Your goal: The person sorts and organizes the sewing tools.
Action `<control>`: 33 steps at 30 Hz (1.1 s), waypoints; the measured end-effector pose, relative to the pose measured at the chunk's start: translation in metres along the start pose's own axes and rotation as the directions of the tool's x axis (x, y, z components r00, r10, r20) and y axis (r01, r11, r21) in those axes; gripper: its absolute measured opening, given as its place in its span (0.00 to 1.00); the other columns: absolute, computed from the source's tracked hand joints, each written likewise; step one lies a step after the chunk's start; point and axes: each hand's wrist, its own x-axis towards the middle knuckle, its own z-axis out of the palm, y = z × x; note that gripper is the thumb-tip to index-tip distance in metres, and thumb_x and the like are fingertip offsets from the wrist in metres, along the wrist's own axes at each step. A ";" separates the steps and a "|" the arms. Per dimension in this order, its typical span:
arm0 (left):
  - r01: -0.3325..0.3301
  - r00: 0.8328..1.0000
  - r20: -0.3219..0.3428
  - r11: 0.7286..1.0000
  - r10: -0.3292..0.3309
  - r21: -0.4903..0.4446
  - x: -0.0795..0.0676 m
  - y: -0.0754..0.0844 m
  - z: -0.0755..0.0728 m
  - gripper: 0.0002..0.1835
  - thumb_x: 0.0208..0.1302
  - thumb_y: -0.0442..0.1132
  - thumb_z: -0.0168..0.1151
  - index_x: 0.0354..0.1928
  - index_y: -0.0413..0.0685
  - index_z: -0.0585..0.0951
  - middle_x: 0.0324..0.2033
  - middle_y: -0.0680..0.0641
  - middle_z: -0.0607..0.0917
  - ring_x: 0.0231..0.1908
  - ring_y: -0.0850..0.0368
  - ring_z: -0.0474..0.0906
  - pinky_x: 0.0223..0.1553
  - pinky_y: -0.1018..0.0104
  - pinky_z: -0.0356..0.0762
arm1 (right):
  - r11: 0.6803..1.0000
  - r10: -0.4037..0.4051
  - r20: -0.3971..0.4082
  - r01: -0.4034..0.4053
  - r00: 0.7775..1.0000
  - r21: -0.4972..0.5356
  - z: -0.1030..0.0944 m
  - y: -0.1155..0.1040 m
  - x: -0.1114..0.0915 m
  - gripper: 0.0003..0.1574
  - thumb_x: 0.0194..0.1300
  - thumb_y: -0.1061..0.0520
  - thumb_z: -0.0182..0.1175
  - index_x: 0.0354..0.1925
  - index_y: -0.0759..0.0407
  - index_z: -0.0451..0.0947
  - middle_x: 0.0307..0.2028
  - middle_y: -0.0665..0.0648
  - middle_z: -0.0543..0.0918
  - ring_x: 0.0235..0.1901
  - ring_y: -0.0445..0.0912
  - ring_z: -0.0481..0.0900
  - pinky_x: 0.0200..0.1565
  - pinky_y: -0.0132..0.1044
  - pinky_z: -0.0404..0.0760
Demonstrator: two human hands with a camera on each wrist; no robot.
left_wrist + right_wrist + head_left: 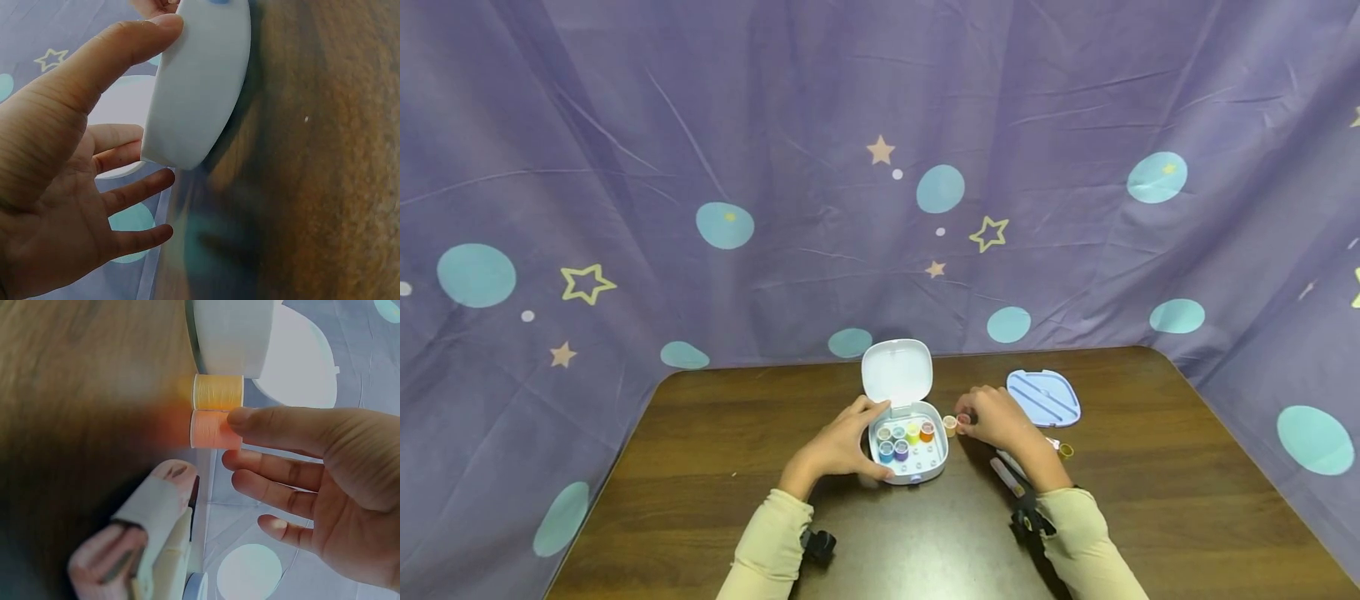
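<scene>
A white sewing box [944,454] stands with its lid [898,371] raised. Inside it, several thread spools, among them a blue one [886,451], a purple one [901,450] and an orange one [927,431], stand over short pegs. My left hand [842,442] holds the box from the left, thumb at the front wall [200,81] and fingers toward the hinge side. Right of the box, my right hand [995,415] pinches a coral-pink thread spool [209,430] upright on the table. A yellow-orange spool [219,392] touches it, between it and the box.
A light-blue tray [1043,398] lies at the back right of the wooden table [715,450]. Near the right forearm lie a pink bundle with a pale band [147,509] and a small yellow ring-like item [1066,450]. A patterned purple curtain [805,208] hangs behind.
</scene>
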 end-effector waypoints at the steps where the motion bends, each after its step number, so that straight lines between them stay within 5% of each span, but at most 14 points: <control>1: 0.000 1.000 0.000 1.000 0.000 0.006 0.000 0.000 0.000 0.60 0.42 0.54 0.85 0.77 0.45 0.63 0.62 0.45 0.72 0.62 0.51 0.68 0.65 0.47 0.71 | 1.000 -0.004 -0.002 0.004 1.000 -0.006 0.000 0.000 0.000 0.09 0.50 0.57 0.77 0.29 0.53 0.84 0.24 0.51 0.80 0.28 0.43 0.75 0.32 0.40 0.74; 12: -0.030 1.000 -0.001 0.993 0.031 0.114 0.002 0.002 0.003 0.60 0.43 0.55 0.83 0.77 0.43 0.63 0.64 0.45 0.71 0.63 0.48 0.68 0.63 0.46 0.74 | 0.999 -0.014 -0.035 0.013 0.999 -0.042 0.003 -0.001 -0.002 0.11 0.48 0.58 0.76 0.27 0.52 0.81 0.23 0.49 0.79 0.29 0.45 0.76 0.37 0.45 0.73; 24: -0.033 0.999 -0.016 0.992 0.035 0.118 0.001 0.002 0.004 0.59 0.42 0.54 0.83 0.77 0.44 0.64 0.61 0.49 0.72 0.61 0.52 0.69 0.60 0.49 0.75 | 0.992 -0.058 -0.113 0.045 0.992 -0.116 0.008 -0.001 -0.003 0.13 0.45 0.57 0.75 0.22 0.51 0.77 0.23 0.48 0.75 0.34 0.49 0.74 0.50 0.58 0.69; 33: -0.036 0.999 -0.024 0.994 0.038 0.107 -0.002 -0.001 0.005 0.59 0.43 0.54 0.83 0.77 0.43 0.64 0.61 0.47 0.72 0.60 0.52 0.69 0.61 0.49 0.75 | 0.982 -0.145 -0.333 0.095 0.932 -0.162 0.013 0.000 0.001 0.13 0.44 0.60 0.70 0.21 0.54 0.72 0.22 0.48 0.73 0.31 0.49 0.71 0.47 0.52 0.68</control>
